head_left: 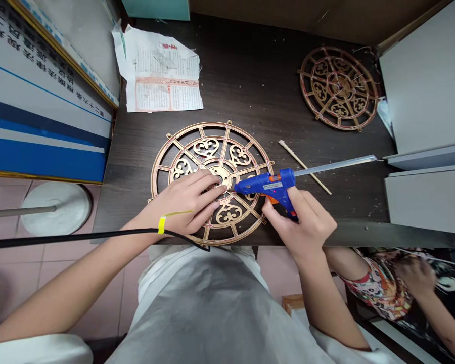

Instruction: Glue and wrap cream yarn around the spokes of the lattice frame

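Observation:
A round gold-coloured openwork disc (223,172) with spokes and scroll shapes lies flat near the table's front edge. My left hand (185,199) rests on it, fingers stretched toward the hub; whether a small piece is under the fingertips I cannot tell. In my right hand (305,220) is a blue hot glue gun (267,183), its nozzle pointing left at the hub, close to my left fingertips. A long clear glue stick (337,165) sticks out of the gun's back. My right palm hides part of the handle.
A second openwork disc (339,88) lies back right. Behind the gun is a thin pale stick (305,168); a printed paper sheet (163,71) lies back left. A black cable (98,237) crosses my left forearm. Another person's hand (417,275) shows lower right, by white boxes (428,197).

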The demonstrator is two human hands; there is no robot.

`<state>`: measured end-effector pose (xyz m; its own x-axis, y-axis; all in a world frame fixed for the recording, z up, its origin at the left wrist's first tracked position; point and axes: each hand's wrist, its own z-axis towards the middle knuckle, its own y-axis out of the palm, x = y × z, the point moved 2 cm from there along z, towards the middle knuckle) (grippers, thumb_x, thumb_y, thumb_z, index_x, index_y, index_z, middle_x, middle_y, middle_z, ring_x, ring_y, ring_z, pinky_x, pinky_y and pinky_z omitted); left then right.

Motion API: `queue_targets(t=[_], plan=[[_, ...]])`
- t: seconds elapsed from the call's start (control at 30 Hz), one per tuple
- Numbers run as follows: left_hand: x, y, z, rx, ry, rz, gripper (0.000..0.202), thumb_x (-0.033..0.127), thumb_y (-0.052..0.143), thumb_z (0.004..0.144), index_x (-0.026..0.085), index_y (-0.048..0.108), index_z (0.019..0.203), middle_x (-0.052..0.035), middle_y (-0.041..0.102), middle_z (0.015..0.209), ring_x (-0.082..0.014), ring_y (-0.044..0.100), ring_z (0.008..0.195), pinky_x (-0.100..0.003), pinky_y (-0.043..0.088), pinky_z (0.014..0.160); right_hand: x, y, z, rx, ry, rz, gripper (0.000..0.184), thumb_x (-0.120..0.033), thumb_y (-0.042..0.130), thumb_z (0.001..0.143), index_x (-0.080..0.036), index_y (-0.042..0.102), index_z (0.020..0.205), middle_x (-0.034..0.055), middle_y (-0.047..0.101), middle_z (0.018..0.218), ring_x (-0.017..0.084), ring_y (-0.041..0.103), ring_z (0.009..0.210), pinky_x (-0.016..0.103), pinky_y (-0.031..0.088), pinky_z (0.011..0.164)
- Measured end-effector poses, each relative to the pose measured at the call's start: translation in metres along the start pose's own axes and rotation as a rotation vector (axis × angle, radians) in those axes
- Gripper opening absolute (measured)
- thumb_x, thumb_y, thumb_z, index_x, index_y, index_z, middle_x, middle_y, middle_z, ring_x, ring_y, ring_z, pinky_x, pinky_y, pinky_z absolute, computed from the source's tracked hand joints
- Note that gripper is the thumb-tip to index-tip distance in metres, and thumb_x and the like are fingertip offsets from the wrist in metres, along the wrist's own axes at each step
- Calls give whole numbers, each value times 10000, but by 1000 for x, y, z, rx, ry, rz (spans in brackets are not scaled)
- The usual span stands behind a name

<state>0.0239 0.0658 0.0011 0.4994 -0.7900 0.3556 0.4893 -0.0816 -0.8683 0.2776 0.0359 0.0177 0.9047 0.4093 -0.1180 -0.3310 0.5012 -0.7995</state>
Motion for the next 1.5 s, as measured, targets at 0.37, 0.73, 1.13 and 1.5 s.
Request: queue_targets(t=[0.37,0.73,1.13,1.5], plan=[[-1,1,-2,10,26,28,349,214,569,975,44,640,1272,-168,686,1225,-325,615,1145,-479,564,997,0,0,1,-15,2,-31,211,-147,745,832,-147,682,1033,-29,630,700,82,532,566,215,438,588],[-1,1,-2,16,24,50,332,218,561,978,59,648,1256,-162,690,1237,-316,622,1151,-457,568,989,-1,-1,1,20,9,-26,204,-154,758,834,-148,682,1024,-28,625,678,81,518,545,213,437,581],[-1,2,-2,4,18,52,342,223,554,980,55,640,1265,-173,685,1215,-316,623,1121,-467,575,953,-1,-1,-1,44,1,-38,240,-124,762,808,-163,667,1024,-27,648,696,89,536,547,218,439,587],[-1,1,-2,-7,1,31,360,236,541,985,52,633,1281,-179,677,1219,-317,618,1140,-468,566,973,-1,0,-2,7,10,-8,224,-112,754,813,-161,674,1017,-25,651,721,86,556,576,210,450,610]])
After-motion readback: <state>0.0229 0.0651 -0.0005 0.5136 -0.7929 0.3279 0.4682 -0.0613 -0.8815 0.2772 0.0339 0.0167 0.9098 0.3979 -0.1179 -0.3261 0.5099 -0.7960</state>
